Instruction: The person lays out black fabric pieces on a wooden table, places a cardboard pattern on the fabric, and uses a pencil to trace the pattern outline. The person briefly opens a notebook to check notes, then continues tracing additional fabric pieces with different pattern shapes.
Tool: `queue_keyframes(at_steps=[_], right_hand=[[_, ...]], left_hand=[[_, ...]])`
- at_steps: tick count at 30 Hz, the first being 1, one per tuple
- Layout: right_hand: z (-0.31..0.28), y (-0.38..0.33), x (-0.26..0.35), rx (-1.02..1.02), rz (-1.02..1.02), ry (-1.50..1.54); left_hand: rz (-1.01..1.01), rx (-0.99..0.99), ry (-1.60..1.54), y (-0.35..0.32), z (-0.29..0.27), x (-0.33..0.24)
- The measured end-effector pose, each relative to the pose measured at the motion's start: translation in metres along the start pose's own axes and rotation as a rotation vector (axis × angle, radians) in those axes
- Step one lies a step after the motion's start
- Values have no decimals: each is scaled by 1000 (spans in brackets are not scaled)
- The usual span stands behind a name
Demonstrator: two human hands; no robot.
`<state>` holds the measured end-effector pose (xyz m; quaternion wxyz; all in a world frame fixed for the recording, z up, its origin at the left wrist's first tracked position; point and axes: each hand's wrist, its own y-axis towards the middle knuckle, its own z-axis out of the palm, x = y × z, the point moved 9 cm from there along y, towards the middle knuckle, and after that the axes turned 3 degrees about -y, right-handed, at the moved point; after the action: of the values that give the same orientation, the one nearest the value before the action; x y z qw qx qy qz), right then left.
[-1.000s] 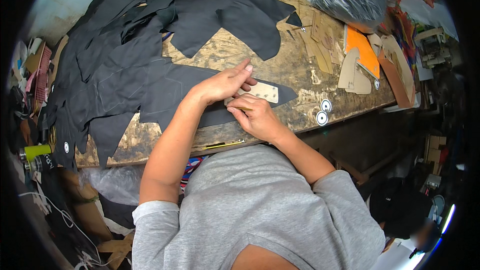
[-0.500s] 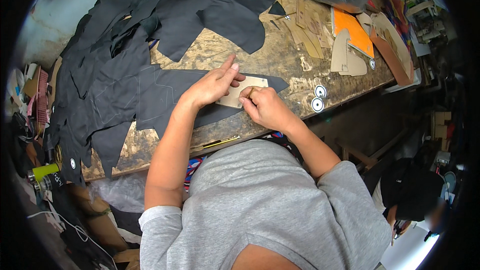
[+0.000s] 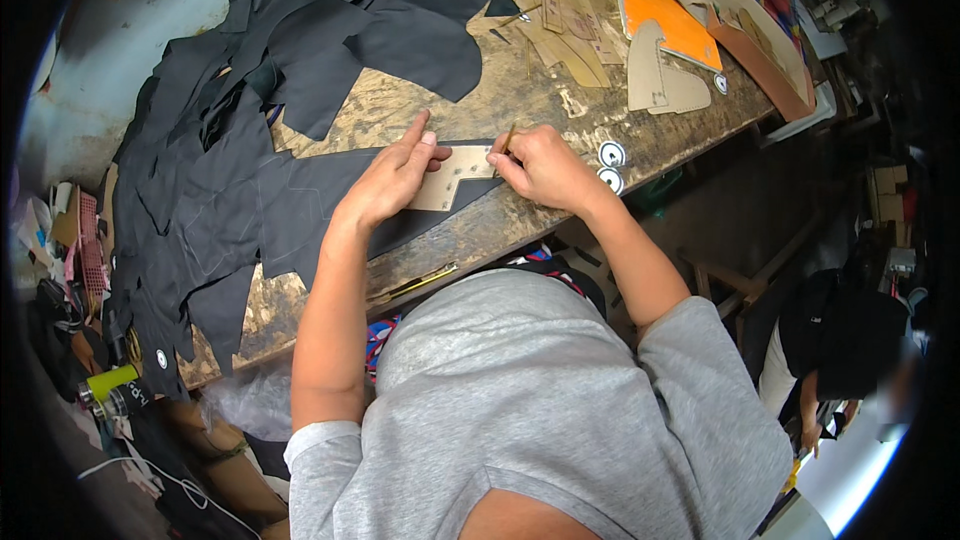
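Observation:
A beige card template (image 3: 436, 196), L-shaped with small holes, lies flat on a long piece of black leather (image 3: 385, 238). My left hand (image 3: 393, 176) rests over the template's left part, fingers stretched out and the index finger pointing away from me. At the template's right end, my right hand (image 3: 543, 170) is closed in a pinch on a thin brown pencil-like marking tool (image 3: 511, 137). The tool's upper end sticks up above the fingers; its tip is hidden by them. Thin pale lines (image 3: 290, 195) run over the leather left of my left hand.
Black leather pieces (image 3: 310, 55) are heaped on the left of the worn wooden table (image 3: 400, 100). Card patterns (image 3: 650, 75), an orange sheet (image 3: 670, 25) and a brown box (image 3: 760, 50) lie far right. Round white discs (image 3: 611, 154) sit by the edge. A person in black (image 3: 840, 330) stands lower right.
My right hand has shifted to the template's far right end, uncovering its inner notch. My left hand stays on the template. The whole view has turned slightly.

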<state>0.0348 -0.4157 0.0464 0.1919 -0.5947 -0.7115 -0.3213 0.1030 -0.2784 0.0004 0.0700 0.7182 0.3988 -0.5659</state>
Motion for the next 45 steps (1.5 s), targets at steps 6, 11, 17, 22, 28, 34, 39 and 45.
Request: queue_keyframes(at_steps=[6,11,17,22,28,34,39,45], right_hand=[[3,3,-5,14,-63,10],[1,-1,-7,-23,-133,74],[2,0,-8,-36,-169,62],[1,11,-16,-74,-154,29],[-14,5,-40,-490,33,305],[14,-16,-59,-509,260,668],[18,-15,-30,-427,159,408],[57,-5,27,-226,-133,392]], left_hand=[[29,-27,5,-2,3,-2],[35,-41,30,-4,6,-5],[37,-61,35,-5,8,-3],[63,-79,98,-4,9,-8],[240,-275,506,-20,22,-29],[-59,-499,883,-55,-7,27],[-452,-916,691,-142,-94,100],[-259,-1078,646,-168,-107,111]])
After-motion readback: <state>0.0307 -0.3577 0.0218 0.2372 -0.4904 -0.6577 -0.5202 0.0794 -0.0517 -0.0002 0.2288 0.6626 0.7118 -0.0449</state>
